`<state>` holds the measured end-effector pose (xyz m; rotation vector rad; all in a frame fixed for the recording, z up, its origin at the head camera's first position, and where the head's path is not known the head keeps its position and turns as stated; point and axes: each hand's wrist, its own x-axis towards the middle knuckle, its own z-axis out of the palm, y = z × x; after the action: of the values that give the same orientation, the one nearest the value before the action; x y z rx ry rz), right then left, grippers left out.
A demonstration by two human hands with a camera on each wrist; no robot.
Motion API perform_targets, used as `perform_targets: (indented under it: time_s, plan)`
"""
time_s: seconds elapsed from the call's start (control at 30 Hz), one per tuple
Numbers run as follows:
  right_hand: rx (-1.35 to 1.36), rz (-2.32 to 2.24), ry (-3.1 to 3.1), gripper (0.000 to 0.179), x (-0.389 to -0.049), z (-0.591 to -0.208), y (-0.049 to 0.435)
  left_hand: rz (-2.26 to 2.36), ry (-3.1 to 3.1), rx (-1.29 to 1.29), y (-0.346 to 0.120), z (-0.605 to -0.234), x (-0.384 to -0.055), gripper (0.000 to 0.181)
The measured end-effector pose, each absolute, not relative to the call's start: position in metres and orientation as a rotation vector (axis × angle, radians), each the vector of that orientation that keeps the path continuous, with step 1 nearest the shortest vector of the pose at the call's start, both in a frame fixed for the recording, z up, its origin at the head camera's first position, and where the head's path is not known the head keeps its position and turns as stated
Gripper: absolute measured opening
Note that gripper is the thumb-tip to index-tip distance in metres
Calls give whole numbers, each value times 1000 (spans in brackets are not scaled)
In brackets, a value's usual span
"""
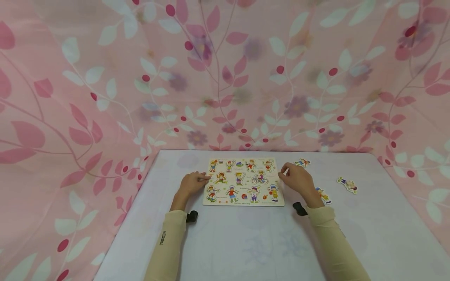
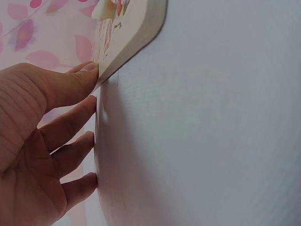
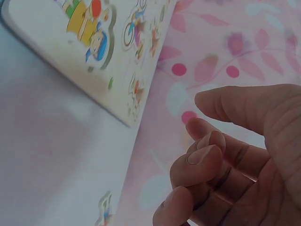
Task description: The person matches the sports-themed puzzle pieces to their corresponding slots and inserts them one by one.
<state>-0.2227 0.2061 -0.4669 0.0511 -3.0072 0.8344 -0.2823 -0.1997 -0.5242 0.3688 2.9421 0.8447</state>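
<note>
A pale wooden puzzle board (image 1: 229,192) with several children's sports figures lies flat on the white-covered table. My left hand (image 1: 191,182) is at the board's left edge. In the left wrist view, the thumb (image 2: 77,87) touches that edge while the other fingers, fairly straight, rest on the tablecloth. Just off the board's right edge is my right hand (image 1: 298,178). Its fingers (image 3: 197,162) are loosely curled in the right wrist view, with nothing between them and the thumb.
Right of the board lie loose figure pieces: one at the back (image 1: 302,162), one farther right (image 1: 347,185), and one partly behind the right wrist (image 1: 324,196). A pink floral curtain (image 1: 225,78) hangs behind the table (image 1: 242,242). Dark wrist-mounted devices (image 1: 191,216) show below both hands.
</note>
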Motion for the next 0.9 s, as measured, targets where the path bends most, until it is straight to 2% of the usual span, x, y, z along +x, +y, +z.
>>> perform_targets:
  time_s: [0.9]
  plan:
    - [-69, 805, -3044, 25, -261, -472, 258, 883, 2930, 342, -201, -525, -281, 21]
